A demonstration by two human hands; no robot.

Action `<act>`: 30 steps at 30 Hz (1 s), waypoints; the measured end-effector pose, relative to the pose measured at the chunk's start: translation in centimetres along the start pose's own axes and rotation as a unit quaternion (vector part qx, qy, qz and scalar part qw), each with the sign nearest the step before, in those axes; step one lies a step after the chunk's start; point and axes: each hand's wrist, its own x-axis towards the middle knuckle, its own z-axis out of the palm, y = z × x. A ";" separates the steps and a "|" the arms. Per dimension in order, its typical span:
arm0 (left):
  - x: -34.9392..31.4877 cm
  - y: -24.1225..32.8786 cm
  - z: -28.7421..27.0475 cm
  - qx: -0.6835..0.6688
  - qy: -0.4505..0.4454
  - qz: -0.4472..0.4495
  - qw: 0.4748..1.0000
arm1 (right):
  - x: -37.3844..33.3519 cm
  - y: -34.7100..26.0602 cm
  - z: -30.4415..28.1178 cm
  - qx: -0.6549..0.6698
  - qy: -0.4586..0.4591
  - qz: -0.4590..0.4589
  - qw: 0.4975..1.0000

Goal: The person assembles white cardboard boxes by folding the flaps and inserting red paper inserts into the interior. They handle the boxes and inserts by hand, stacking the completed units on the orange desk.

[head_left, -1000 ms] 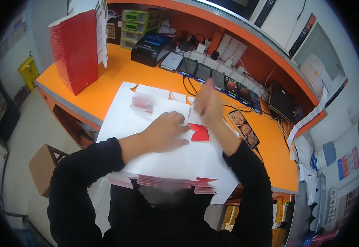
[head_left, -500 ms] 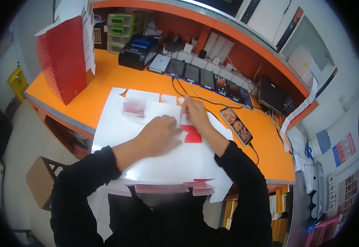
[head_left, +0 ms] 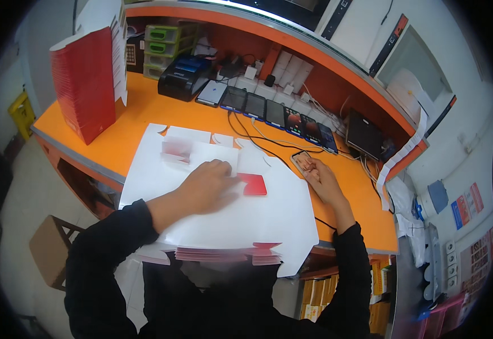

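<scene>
Large white card sheets (head_left: 269, 226) with cut edges lie stacked on the desk in front of me. My left hand (head_left: 204, 189) rests over the top sheet with its fingers curled; its fingertips are hidden, so I cannot make out what they hold. Beside it lies a small red piece (head_left: 253, 185). A raised white flap with a blurred, pinkish part (head_left: 177, 150) stands beyond that hand. Off the sheets to the right, my right hand (head_left: 327, 183) is closed on a smartphone (head_left: 302, 163), its fingers covering most of the lit screen.
A tall red folded carton (head_left: 85, 85) stands at the left of the orange desk (head_left: 142, 99). Along the back are a black printer (head_left: 184, 77), small drawers (head_left: 161, 42), a row of phones (head_left: 266, 108) and charging cables. A brown stool (head_left: 48, 248) stands at lower left.
My right hand has moved from the white sheets rightward onto the smartphone and closed on it. The phone's cable has shifted. My left hand stays over the sheets, and the red piece shows more fully.
</scene>
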 end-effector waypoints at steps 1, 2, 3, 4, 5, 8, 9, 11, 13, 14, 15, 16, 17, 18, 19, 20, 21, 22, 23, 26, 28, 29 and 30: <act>0.0 0.1 -0.2 -0.002 -0.004 -0.002 1.000 | -0.1 0.2 -0.3 0.025 -0.033 0.015 0.999; 0.0 0.3 -0.4 -0.005 -0.008 -0.004 1.000 | -0.3 1.0 -0.4 -0.001 -0.046 0.043 0.998; 0.0 0.4 -0.4 -0.009 -0.011 -0.007 1.000 | -0.6 1.8 -0.5 -0.028 -0.059 0.071 0.995; 0.1 0.5 -0.4 -0.012 -0.011 -0.008 1.000 | -0.8 2.6 -0.6 -0.055 -0.073 0.099 0.991; 0.2 0.5 -0.4 -0.014 -0.011 -0.010 1.000 | -0.7 3.4 -1.0 -0.020 -0.109 0.124 0.986; 0.0 0.3 -0.5 -0.011 -0.007 -0.006 1.000 | 1.2 4.3 -1.9 0.049 -0.184 0.146 0.971; 0.0 0.3 -0.4 -0.010 -0.002 -0.001 1.000 | 2.0 5.6 -1.7 0.038 -0.187 0.122 0.974; 0.2 0.2 -0.1 -0.013 0.007 0.007 1.000 | 2.6 6.7 -1.1 -0.083 -0.127 0.051 0.987; 0.2 0.3 -0.1 -0.016 0.010 0.008 1.000 | 3.3 5.4 -0.9 -0.294 0.010 -0.053 0.954; 0.4 0.5 0.0 -0.021 0.008 0.008 1.000 | 3.1 4.8 -1.0 -0.167 -0.004 -0.033 0.985; 0.1 0.4 -0.3 -0.019 0.007 -0.001 1.000 | 3.4 1.1 -1.6 -0.031 -0.022 -0.024 0.999; 0.3 0.4 -0.2 -0.014 0.011 0.008 1.000 | 2.9 -2.0 -2.6 0.093 -0.040 -0.006 0.995; 0.5 0.4 -0.2 -0.009 0.012 0.017 1.000 | 2.4 -4.2 -2.7 0.181 -0.065 -0.042 0.980; -0.2 0.0 -0.2 0.001 0.007 0.010 1.000 | 2.1 -7.9 -2.7 0.198 -0.132 -0.093 0.967; 0.0 0.1 0.1 -0.004 0.000 0.002 1.000 | 0.9 -11.6 -4.2 0.203 -0.194 -0.130 0.951; -0.2 0.0 0.1 0.000 -0.012 -0.016 1.000 | 0.0 -15.0 -4.7 0.213 -0.257 -0.176 0.926; -0.3 -0.1 -0.3 0.003 -0.018 -0.027 0.999 | -0.9 -17.6 -5.0 0.215 -0.313 -0.220 0.898; -0.3 -0.6 -0.8 -0.049 -0.030 -0.032 0.998 | -1.9 -18.7 -4.4 0.208 -0.339 -0.256 0.881; -0.4 -1.2 -1.3 -0.100 -0.041 -0.037 0.993 | -2.3 -20.3 -4.6 0.209 -0.388 -0.242 0.864; -0.6 2.0 -6.3 -0.183 -0.100 -0.057 0.976 | -1.9 -20.2 -4.5 0.223 -0.472 -0.193 0.831; -2.3 2.8 -8.8 -0.192 -0.193 -0.043 0.961 | -1.5 -18.9 -3.9 0.248 -0.494 -0.168 0.816; -3.0 2.3 -8.5 -0.181 -0.236 -0.038 0.954 | -1.4 -18.4 -3.9 0.259 -0.499 -0.159 0.811; -4.2 1.7 -8.1 -0.167 -0.273 -0.041 0.947 | -1.1 -18.2 -3.5 0.268 -0.509 -0.159 0.803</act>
